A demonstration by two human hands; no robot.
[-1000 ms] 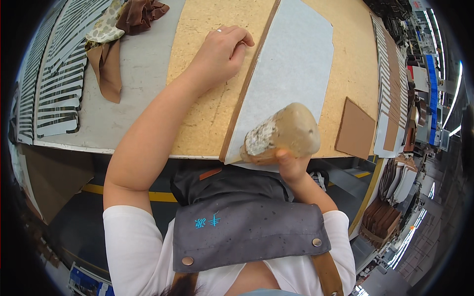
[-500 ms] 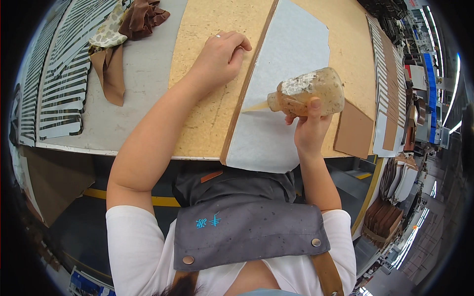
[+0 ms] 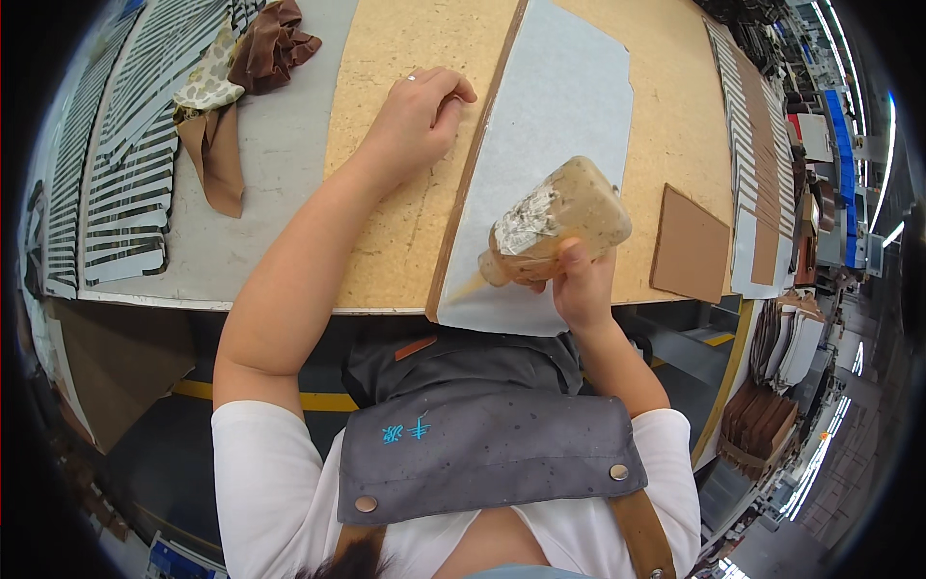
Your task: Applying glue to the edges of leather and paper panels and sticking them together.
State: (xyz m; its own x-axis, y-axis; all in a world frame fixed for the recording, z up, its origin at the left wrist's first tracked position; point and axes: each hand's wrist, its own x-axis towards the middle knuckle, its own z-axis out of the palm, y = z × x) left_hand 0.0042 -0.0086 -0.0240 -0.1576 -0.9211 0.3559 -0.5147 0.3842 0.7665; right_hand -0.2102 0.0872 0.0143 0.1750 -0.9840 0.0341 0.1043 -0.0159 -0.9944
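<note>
My right hand (image 3: pixel 585 289) is wrapped round a cloudy, stained squeeze bottle (image 3: pixel 569 227) with a long tapered nozzle. The bottle tilts down to the left, its nozzle tip at the brown left edge of a pale blue-white sheet (image 3: pixel 555 116), close to the sheet's near end. A worn white label clings to the bottle's side. My left hand (image 3: pixel 417 124), a ring on one finger, rests on the tan board (image 3: pixel 371 241) just left of the sheet. Its fingers are loosely curled in, and nothing shows in them.
A brown flat piece (image 3: pixel 690 243) lies right of the sheet. Crumpled brown leather (image 3: pixel 273 48) and a tan scrap (image 3: pixel 214 162) lie on the grey tabletop (image 3: pixel 280 193) at left, beside striped strips (image 3: pixel 125 212). More strips (image 3: pixel 762 145) line the right side. Stacked brown pieces (image 3: pixel 757 429) stand lower right.
My right hand has moved the bottle toward me and slightly left, its nozzle travelling down along the sheet's left edge. My left hand stays curled on the board.
</note>
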